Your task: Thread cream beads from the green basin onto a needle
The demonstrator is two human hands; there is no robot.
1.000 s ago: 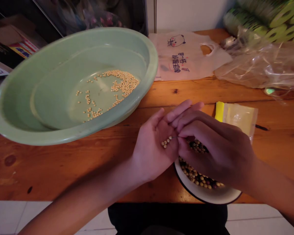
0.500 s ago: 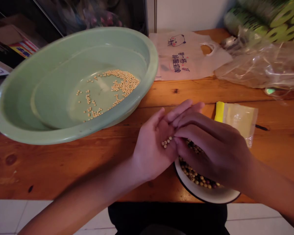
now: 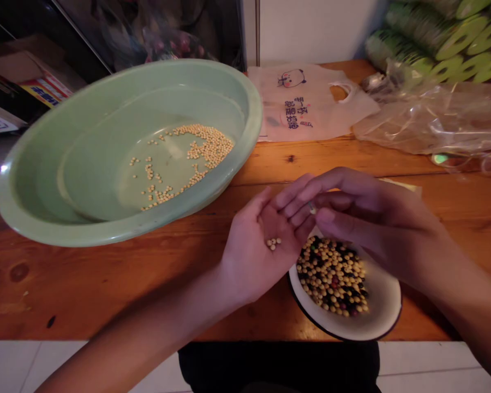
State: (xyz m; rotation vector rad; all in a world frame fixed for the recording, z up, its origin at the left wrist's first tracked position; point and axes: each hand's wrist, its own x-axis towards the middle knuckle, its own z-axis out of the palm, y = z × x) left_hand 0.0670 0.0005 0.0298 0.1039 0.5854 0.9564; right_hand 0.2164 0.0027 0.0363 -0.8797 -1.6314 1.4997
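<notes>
Palm up, my left hand [image 3: 257, 245] is cupped with several pale beads [image 3: 273, 243] lying in its palm. My right hand [image 3: 364, 218] is just right of it, over the bowl, its thumb and fingers nearly together around a small pale bead [image 3: 312, 208]. Below my right hand stands a white bowl [image 3: 387, 305] with a dark rim, holding mixed pale, black and a few red beads [image 3: 331, 275]. The large green basin [image 3: 85, 229] at the left contains many pale beads [image 3: 213, 144].
A printed plastic bag [image 3: 278, 103] lies at the back of the wooden table [image 3: 147, 295]. Crumpled clear plastic [image 3: 429, 117] and green rolls [image 3: 454, 49] are at the back right. Beyond the basin is an open box [image 3: 28, 76].
My right hand has lifted from my left palm and moved slightly right, uncovering the bowl's beads. It now covers most of the small yellow-topped bag. The view has shifted slightly.
</notes>
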